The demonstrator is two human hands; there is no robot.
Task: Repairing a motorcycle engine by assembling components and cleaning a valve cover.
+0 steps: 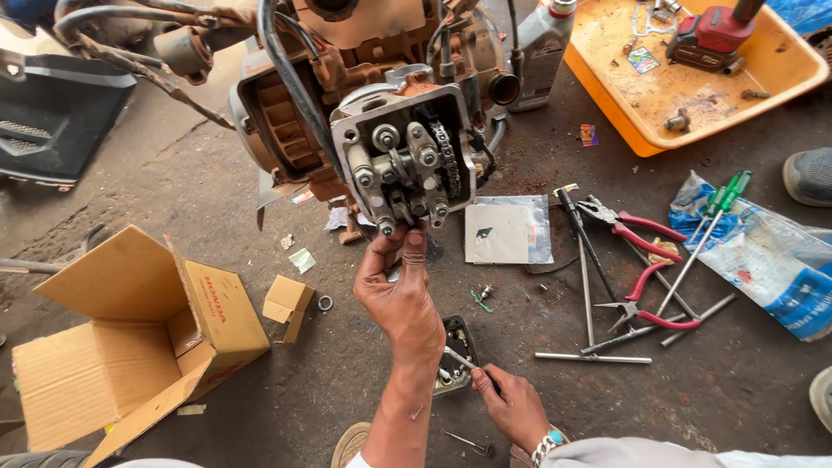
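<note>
Left hand [400, 295]: 1. Fingers [414, 241] raised and pinched together at the lower edge of the cylinder head [406, 160]; what they pinch, if anything, cannot be told. Forearm runs up from the bottom edge, back of hand toward the camera.

Right hand [513, 406]: 1. Fingers curled round 1 thin metal tool [459, 359], its tip over the small tray. Wrist carries 1 bracelet [548, 444] with a blue stone.

Cylinder head: 1, cover off, rockers and 1 cam chain [448, 156] exposed; it sits on the rusty engine [347, 78] at top centre.

Tray [458, 354]: 1, small and dark, on the ground between the 2 hands, holding small metal parts.

Ground, right of the hands: 1 silver pouch [507, 230]; 2 red-handled pliers [633, 230]; 2 green-handled screwdrivers [719, 208]; several plain steel rods [594, 356]; 1 blue-and-white plastic bag [767, 260].

Ground, left: 1 large open carton [130, 347]; 1 small carton [288, 303]; 1 metal ring [325, 302] just beside it.

Top right: 1 orange tub [607, 78] holding 1 red power tool [715, 35] and loose parts; 1 grey bottle [542, 52] stands just beside it.

Obstruction: a black cable [290, 87] crosses in front of the engine; the left hand covers the head's lower edge.
</note>
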